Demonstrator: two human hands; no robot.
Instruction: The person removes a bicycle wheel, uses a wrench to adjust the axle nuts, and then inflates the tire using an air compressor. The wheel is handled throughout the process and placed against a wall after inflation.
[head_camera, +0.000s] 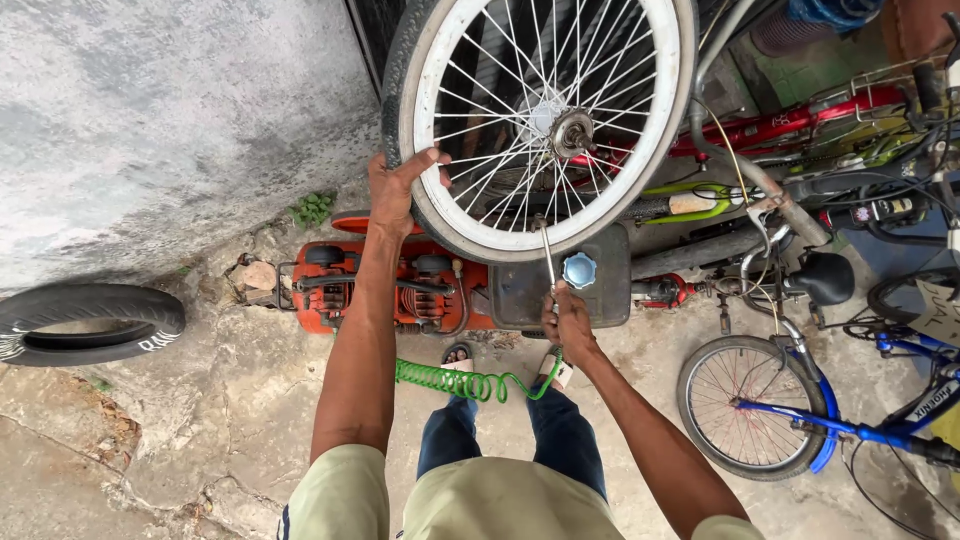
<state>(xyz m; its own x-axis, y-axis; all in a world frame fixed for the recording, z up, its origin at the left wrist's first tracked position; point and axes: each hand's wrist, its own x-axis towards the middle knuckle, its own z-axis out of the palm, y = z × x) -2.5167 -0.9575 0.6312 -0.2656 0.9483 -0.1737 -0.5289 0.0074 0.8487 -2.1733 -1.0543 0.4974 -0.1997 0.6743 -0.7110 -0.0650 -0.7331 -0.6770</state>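
A bicycle wheel (540, 120) with a white rim, thin spokes and a dark tyre is held up in front of me. My left hand (395, 190) grips the tyre at its lower left edge. My right hand (568, 320) is closed on a metal air nozzle (547, 255) that points up at the rim's bottom. A green coiled hose (470, 382) runs from that hand down toward my legs.
An orange air compressor (400, 290) with a dark tank and blue cap (579, 270) lies on the cracked concrete floor below the wheel. A loose tyre (90, 322) rests at the left by the wall. Several bicycles (800, 400) crowd the right side.
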